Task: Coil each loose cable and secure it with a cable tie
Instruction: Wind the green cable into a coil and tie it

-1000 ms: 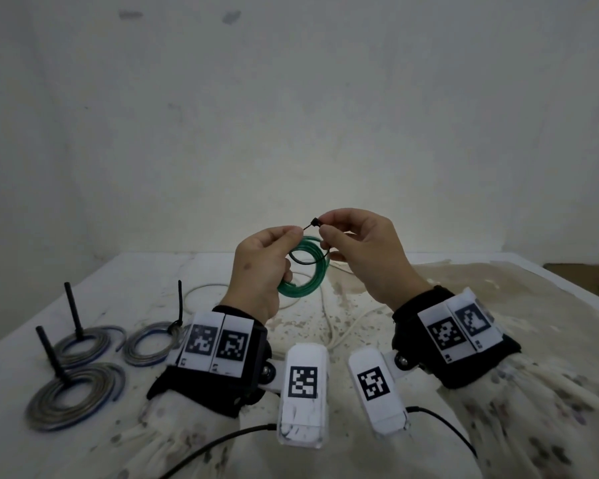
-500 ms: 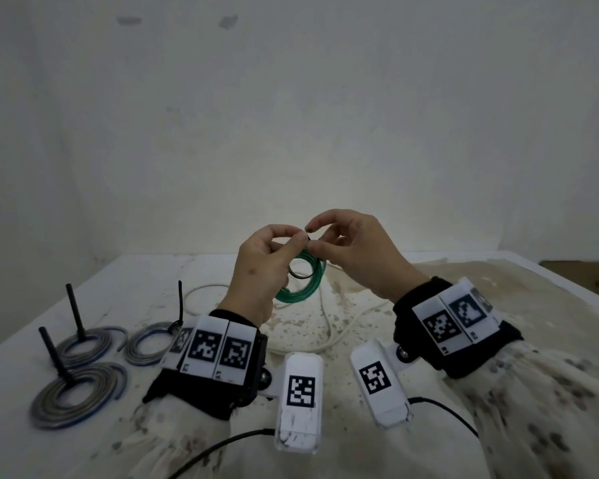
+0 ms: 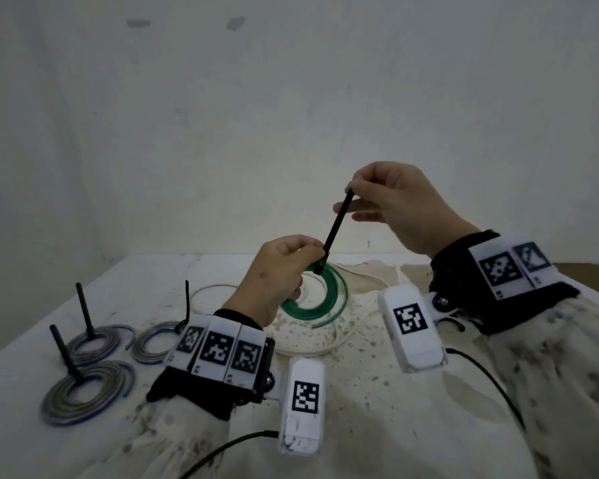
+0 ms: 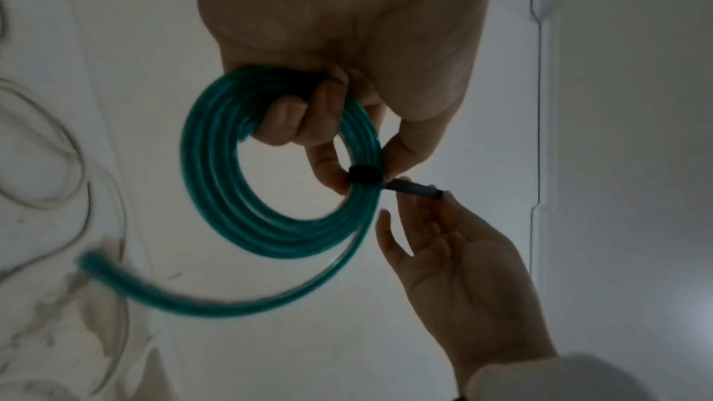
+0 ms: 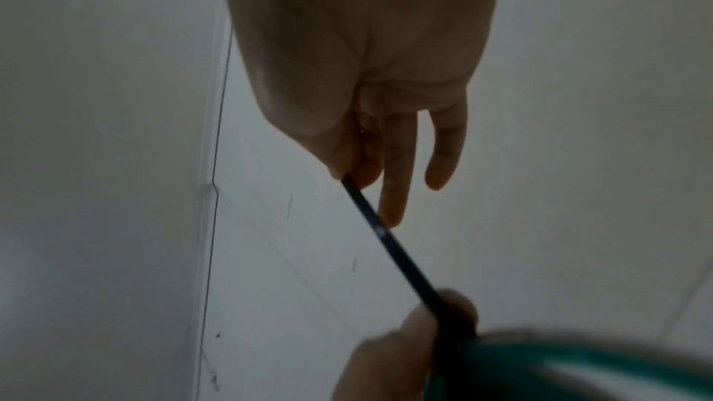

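Pinching black tie [image 3: 336, 229] tail, right hand [image 3: 400, 205], band [image 4: 364, 175] cinching green coil [image 4: 247, 224] visible wrist-side only

Green cable [image 3: 329, 299], black tie [image 3: 336, 226] (grey-blue coils [image 3: 83, 392] lying nearby).

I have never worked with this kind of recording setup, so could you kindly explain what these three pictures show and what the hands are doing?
No machine here: a person works with bare hands, wearing a camera on the head and one on each wrist. The white boxes with black-and-white squares are those wrist units.

The head view looks down at a stained white table. The left hand grips a coiled green cable, held above the table. The right hand pinches the tail of a black cable tie already looped around the coil.

The left wrist view shows the coil from below; the right wrist view looks along the tie.

Lying on the table: three grey coils already tied, and a loose white cable.
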